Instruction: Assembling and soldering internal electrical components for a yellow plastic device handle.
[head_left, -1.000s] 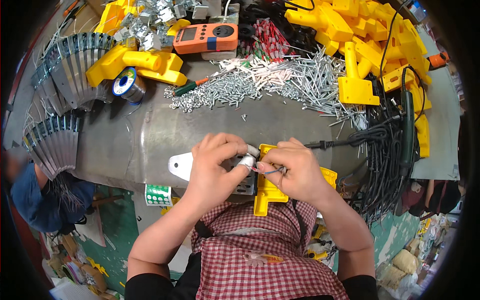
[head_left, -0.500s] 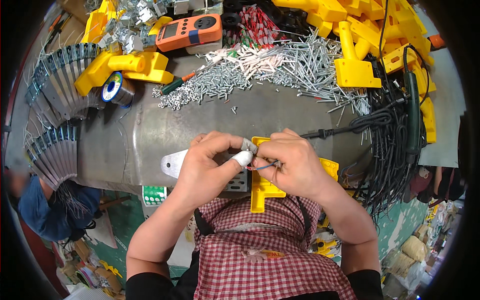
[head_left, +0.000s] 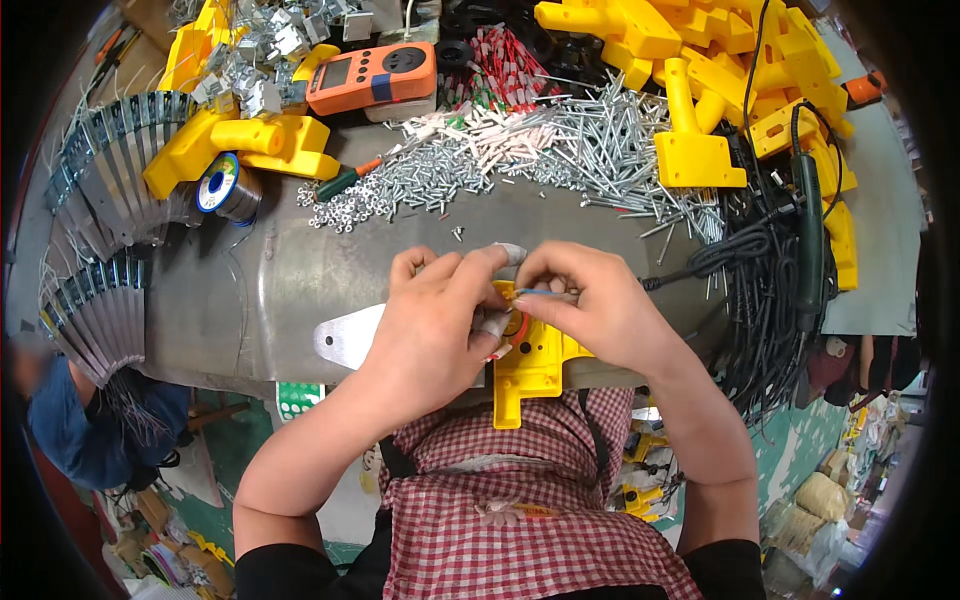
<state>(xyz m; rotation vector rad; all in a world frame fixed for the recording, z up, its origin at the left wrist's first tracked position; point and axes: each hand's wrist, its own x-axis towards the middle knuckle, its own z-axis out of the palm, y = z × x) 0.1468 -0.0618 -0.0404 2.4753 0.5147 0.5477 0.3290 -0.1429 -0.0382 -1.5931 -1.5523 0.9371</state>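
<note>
A yellow plastic housing half (head_left: 535,372) lies open side up at the table's front edge, under both hands. My left hand (head_left: 440,310), with pale wraps on its thumb and forefinger, is closed over the housing's left side; what its fingertips hold is hidden. My right hand (head_left: 595,300) pinches a thin blue wire (head_left: 537,292) above the housing's upper part. A red wire (head_left: 521,330) curves inside the housing beside my left fingertips. Left of them, a flat metal plate (head_left: 345,338) with a hole lies partly under my left hand.
Loose screws (head_left: 420,175), nuts and white sleeves are heaped beyond the hands. Farther back are an orange meter (head_left: 375,75) and yellow housings (head_left: 700,140). A solder spool (head_left: 228,188) and fanned metal blades (head_left: 100,310) lie left; black cables (head_left: 770,320) hang right. Another person's sleeve (head_left: 100,415) shows at left.
My left hand has turned and moved over the housing's left side. My right hand has drawn slightly right with the blue wire, leaving more of the housing's inside visible.
</note>
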